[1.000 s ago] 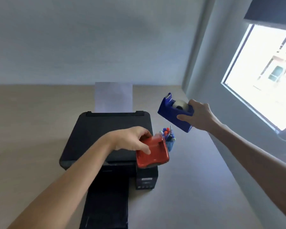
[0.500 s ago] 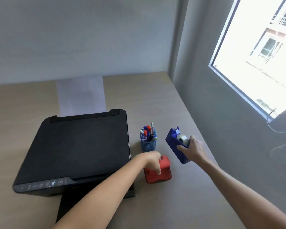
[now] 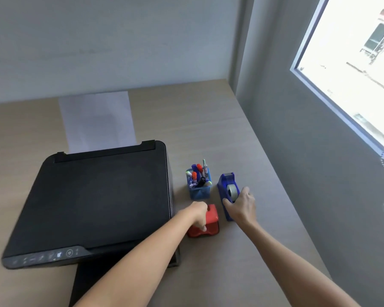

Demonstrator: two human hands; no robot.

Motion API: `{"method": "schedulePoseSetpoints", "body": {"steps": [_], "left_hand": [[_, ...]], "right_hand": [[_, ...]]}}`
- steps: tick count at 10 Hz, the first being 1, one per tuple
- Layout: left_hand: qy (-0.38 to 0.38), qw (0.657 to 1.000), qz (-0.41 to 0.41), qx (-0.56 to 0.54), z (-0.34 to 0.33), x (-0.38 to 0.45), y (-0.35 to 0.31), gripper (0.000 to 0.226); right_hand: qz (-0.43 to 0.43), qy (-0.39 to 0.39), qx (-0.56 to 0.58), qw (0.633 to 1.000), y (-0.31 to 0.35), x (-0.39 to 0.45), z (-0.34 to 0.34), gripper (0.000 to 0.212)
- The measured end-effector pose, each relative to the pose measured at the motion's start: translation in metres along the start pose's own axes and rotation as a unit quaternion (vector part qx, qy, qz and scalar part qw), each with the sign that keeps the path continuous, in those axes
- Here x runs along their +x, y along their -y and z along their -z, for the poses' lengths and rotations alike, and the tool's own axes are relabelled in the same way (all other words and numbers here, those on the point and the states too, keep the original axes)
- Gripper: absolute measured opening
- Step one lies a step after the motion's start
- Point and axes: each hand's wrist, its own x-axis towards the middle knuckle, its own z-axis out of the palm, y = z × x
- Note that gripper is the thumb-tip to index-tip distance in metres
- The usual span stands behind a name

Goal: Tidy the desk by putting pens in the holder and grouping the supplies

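Note:
A blue mesh pen holder (image 3: 199, 191) full of several pens and markers stands on the desk right of the printer. In front of it rests a red stapler-like block (image 3: 210, 224), with my left hand (image 3: 197, 214) gripping its top. To the holder's right a blue tape dispenser (image 3: 227, 191) with a white tape roll sits on the desk, and my right hand (image 3: 242, 206) clasps its near end. All three items stand close together.
A large black printer (image 3: 93, 202) fills the left of the wooden desk (image 3: 208, 129), with white paper (image 3: 98, 122) in its rear feed. A grey wall (image 3: 319, 173) and a bright window border the desk on the right.
Both hands came down from the air: the red block and the tape dispenser now rest on the desk beside the pen holder. The view has tilted downward and shifted.

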Motion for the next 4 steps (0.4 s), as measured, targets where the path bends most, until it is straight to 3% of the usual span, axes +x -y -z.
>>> {"method": "schedulePoseSetpoints", "body": {"steps": [2,4], "left_hand": [[-0.033,0.999,0.005,-0.005,-0.002,-0.017,-0.005,0.080],[-0.137,0.985,-0.088,-0.058,-0.012,-0.088,-0.011,0.077]], "right_hand": [[0.000,0.024,-0.033,0.999,0.006,-0.006,0.008,0.057],[0.077,0.033,0.003,0.996,0.008,-0.037,0.046,0.077]]}}
